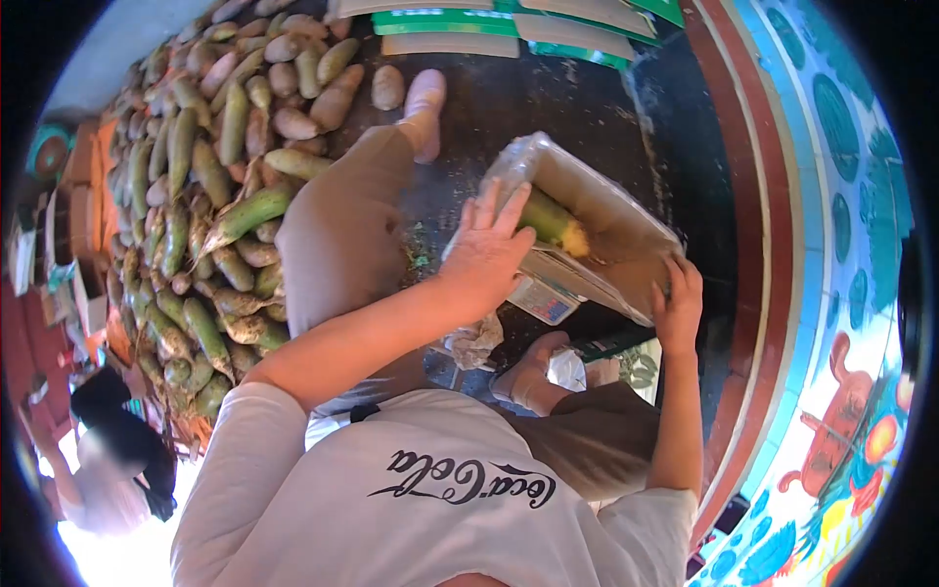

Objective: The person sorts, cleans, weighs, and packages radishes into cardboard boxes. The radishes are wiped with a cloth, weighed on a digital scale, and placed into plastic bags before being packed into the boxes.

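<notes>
A cardboard box (616,194) lined with clear plastic stands tilted in front of me, above a digital scale (548,299). One long green radish (550,221) with a pale yellowish end lies inside it. My left hand (489,245) reaches over the box's left end, fingers stretched and apart, with the fingertips at the radish. Whether the palm touches the box wall is hidden. At the box's near right corner, my right hand (677,303) has its fingers curled over the edge.
A large heap of green and pinkish radishes (210,161) covers the left side. Flattened green cartons (450,22) lie at the far edge. A painted wall (831,245) rises on the right. Crumpled plastic (474,342) lies near my feet. Another person (103,470) is at lower left.
</notes>
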Available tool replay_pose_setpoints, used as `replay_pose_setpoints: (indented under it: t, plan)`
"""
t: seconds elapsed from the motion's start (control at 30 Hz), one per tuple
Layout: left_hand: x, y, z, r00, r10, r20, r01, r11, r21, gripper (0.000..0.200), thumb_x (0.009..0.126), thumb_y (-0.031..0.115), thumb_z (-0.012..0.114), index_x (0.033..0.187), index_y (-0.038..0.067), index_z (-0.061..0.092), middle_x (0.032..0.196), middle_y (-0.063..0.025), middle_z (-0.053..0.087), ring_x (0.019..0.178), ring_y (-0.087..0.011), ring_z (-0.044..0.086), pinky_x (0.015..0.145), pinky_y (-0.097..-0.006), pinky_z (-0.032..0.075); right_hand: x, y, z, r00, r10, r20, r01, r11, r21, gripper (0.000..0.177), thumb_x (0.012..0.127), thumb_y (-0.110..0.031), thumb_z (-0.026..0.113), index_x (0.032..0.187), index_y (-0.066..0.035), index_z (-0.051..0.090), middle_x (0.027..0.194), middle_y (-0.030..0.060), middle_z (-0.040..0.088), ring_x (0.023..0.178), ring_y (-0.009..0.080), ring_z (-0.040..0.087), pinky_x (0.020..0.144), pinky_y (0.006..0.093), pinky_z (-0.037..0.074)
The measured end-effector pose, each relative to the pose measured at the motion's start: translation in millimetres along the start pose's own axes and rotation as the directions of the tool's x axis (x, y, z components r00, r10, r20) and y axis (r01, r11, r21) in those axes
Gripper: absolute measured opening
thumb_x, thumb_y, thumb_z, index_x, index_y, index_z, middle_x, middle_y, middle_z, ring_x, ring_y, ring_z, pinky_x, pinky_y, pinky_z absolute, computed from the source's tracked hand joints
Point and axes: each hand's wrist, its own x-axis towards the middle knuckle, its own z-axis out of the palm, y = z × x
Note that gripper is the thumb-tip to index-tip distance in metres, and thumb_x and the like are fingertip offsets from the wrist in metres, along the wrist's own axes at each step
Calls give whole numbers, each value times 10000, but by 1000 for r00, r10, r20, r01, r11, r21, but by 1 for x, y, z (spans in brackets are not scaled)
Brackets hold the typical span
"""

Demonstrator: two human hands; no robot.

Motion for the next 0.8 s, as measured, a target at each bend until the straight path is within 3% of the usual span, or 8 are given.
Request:
replay_pose_setpoints:
  t: [0.1,0.27,0.33,0.47,0.53,0.6,0.73,0.8]
  plan:
    - [-4,-1,-2,998,-52,27,55,992,-110,552,706,212,705,1173,26,477,1422,-234,157,1216,-448,339,1000,-453,333,-11,-5,13,989,142,27,-145,980,139,504,761,20,565,1247,-76,474,1374,150,363,1259,296,376,1015,357,329]
    - [-27,-5,-84,965,-116,-234,55,966,-252,501,726,171,679,1164,24,486,1368,-217,307,1156,-360,446,951,-414,393,-6,-19,-6,982,-12,-189,-18,988,-156,412,801,-40,558,1207,-28,493,1321,181,424,1212,333,408,1014,379,312]
    - [-52,-31,-119,862,-22,-506,-11,998,-63,416,745,139,651,1119,10,522,1272,-195,438,1127,-297,493,922,-384,424,-9,-36,-15,979,-40,-201,14,992,-127,323,841,-52,533,1161,-9,518,1269,182,464,1139,340,467,945,379,377]
    - [-145,-108,-163,744,-457,-488,322,885,-337,326,813,148,613,1092,-6,540,1079,-147,597,989,-253,585,850,-325,461,-20,-54,-24,973,-107,-203,102,994,-34,223,880,-61,503,1086,11,547,1111,181,535,992,338,537,829,372,436]
    - [-211,-163,-152,616,-551,-563,533,818,-218,323,766,244,653,1003,33,595,918,-172,627,878,-321,605,771,-350,485,-27,-61,-24,973,-109,-201,112,994,2,193,890,-71,495,1048,22,555,1023,180,554,925,334,551,794,371,443]
    - [-274,-200,-133,488,-791,-370,807,570,-154,318,773,257,643,989,28,596,915,-186,631,874,-330,609,772,-359,486,-36,-67,-16,981,-73,-178,88,993,77,184,896,-89,493,1019,33,555,947,178,558,875,328,548,783,373,435]
    - [-368,-226,-42,304,-946,-118,949,311,-47,349,764,291,638,990,30,585,924,-203,628,884,-342,609,783,-401,482,-49,-72,11,988,-122,-93,128,989,68,137,887,-68,509,961,33,566,841,177,565,752,330,565,703,362,457]
    - [-380,-214,-6,258,-948,188,966,254,-48,442,739,343,652,1040,27,578,963,-209,621,933,-334,600,830,-400,467,-51,-85,21,995,-94,-40,97,992,84,124,872,-51,527,961,25,568,857,185,586,766,340,584,700,373,467]
